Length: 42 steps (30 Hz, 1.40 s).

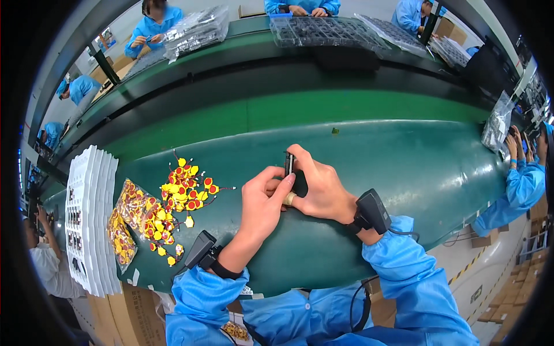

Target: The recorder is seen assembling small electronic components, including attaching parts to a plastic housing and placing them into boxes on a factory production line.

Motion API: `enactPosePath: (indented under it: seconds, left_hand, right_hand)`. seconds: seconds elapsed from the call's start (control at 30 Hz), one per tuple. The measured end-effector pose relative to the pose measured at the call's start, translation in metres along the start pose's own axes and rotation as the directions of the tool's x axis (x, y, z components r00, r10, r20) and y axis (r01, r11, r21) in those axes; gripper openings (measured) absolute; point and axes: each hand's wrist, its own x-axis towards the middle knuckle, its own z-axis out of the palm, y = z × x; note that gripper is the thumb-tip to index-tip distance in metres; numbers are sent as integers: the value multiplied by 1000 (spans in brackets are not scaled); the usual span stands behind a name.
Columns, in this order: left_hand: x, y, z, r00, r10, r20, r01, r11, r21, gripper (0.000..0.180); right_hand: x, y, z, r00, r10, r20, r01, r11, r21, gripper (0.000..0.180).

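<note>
My left hand (262,202) and my right hand (320,187) meet over the green bench top (375,173), both pinching a small dark oblong part (289,164) held upright between the fingertips. A pale ring-like piece (289,199) shows between the two hands, below the part. Black devices are strapped to both wrists. To the left of my left hand lies a loose heap of small yellow and red parts with thin wires (184,187). Two clear bags of the same parts (135,216) lie beside that heap.
A stack of white trays (86,219) stands at the bench's left end. Clear trays of dark parts (323,29) and bagged parts (196,29) sit on the far bench, where people in blue coats work. Another person (519,184) works at right. Cardboard boxes (124,317) stand below.
</note>
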Motion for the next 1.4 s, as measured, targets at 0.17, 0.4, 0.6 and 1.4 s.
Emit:
enactPosePath:
  seconds: [0.17,0.4,0.6,1.4]
  left_hand:
    - [0,1,0,1000,-5,17,5,1000,-12,18]
    - [4,-7,-3,999,45,6,-44,994,-103,20]
    - [2,0,2,1000,16,1,-16,999,-52,21]
    - [2,-2,3,998,43,38,-43,999,1,15]
  right_hand:
    - [-1,-2,0,1000,16,-3,-16,1000,-2,78]
    - [-1,-3,0,1000,17,7,-17,1000,-12,79]
    - [-1,-3,0,999,52,15,-52,998,47,76]
    - [-1,-2,0,1000,20,-17,-19,999,27,76]
